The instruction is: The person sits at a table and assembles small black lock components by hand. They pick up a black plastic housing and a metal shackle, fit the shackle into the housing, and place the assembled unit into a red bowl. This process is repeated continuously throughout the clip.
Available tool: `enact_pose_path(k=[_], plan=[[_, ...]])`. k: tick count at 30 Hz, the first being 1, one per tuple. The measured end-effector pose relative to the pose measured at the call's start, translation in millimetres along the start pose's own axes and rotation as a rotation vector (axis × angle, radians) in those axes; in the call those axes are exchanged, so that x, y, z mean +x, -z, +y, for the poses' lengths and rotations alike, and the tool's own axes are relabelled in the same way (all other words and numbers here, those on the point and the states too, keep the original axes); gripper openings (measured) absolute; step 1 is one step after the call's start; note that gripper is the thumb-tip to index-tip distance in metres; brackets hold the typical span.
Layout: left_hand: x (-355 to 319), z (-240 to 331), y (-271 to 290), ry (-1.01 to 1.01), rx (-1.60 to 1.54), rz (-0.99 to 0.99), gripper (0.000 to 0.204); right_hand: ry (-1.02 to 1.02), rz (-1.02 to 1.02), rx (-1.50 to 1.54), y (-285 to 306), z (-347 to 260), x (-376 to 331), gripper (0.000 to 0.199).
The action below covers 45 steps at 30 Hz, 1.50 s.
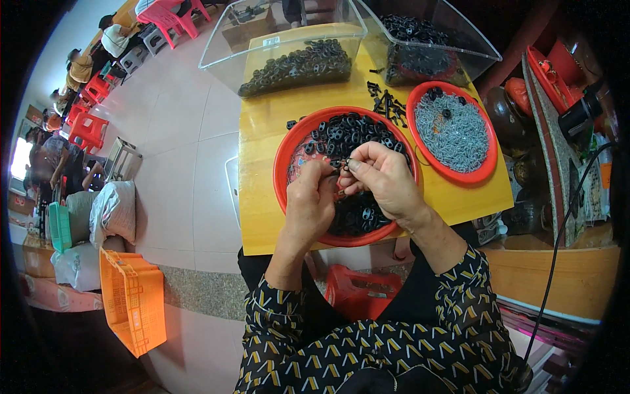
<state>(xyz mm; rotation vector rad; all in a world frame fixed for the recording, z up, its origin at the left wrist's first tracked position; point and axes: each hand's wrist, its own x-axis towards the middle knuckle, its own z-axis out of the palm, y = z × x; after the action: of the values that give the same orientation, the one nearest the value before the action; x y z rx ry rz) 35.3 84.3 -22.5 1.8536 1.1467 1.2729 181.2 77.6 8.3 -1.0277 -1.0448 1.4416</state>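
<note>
Both my hands meet over a red basin [281, 172] of small black plastic parts [351, 131]. My left hand [308, 200] is closed, its thumb and fingers pinching a small black plastic part [335, 163]. Against it, my right hand [388, 184] pinches with thumb and forefinger at something tiny, mostly hidden by the fingertips. To the right, a second red basin [463, 176] holds many small silvery metal pieces [453, 138], with a few black parts on top. Longer black pieces [390, 106] lie loose between the basins and the bins.
The yellow table [259, 197] carries two clear plastic bins of black parts, a left bin [282, 43] and a right bin [436, 33]. An orange crate [134, 302] and white sacks [113, 213] stand left on the floor. A black cable [558, 243] hangs at right. Other people sit far left.
</note>
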Motion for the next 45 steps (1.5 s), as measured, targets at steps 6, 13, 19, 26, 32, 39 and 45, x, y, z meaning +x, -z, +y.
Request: enact_pose_path(k=[6, 13, 19, 26, 32, 39, 45], plan=[[-3.3, 0.6, 0.9, 0.013, -0.121, -0.001, 0.01, -0.018, 0.024, 0.052, -0.5, 2.1, 1.3, 0.008], [0.6, 4.0, 6.3, 0.404, -0.892, -0.075, 0.022, -0.041, -0.05, 0.136, -0.9, 2.6, 0.9, 0.008], [0.8, -0.8, 14.3, 0.466, -1.102, -0.164, 0.023, -0.009, -0.069, -0.009, 11.6, -9.2, -0.7, 0.008], [-1.4, -8.5, 12.2, 0.4, -1.177, -0.167, 0.025, -0.076, 0.004, -0.226, -1.2, -18.1, -11.1, 0.011], [-1.0, -5.6, 10.3, 0.351, -1.085, -0.138, 0.026, -0.08, -0.009, -0.258, -0.2, -18.8, -11.0, 0.011], [-3.1, -3.2, 10.0, 0.36, -0.982, -0.141, 0.027, -0.065, -0.015, -0.284, 3.1, -15.2, -9.6, 0.012], [-4.0, -5.1, 9.5, 0.349, -0.901, -0.15, 0.026, -0.07, -0.019, -0.291, 3.6, -14.6, -10.0, 0.009]])
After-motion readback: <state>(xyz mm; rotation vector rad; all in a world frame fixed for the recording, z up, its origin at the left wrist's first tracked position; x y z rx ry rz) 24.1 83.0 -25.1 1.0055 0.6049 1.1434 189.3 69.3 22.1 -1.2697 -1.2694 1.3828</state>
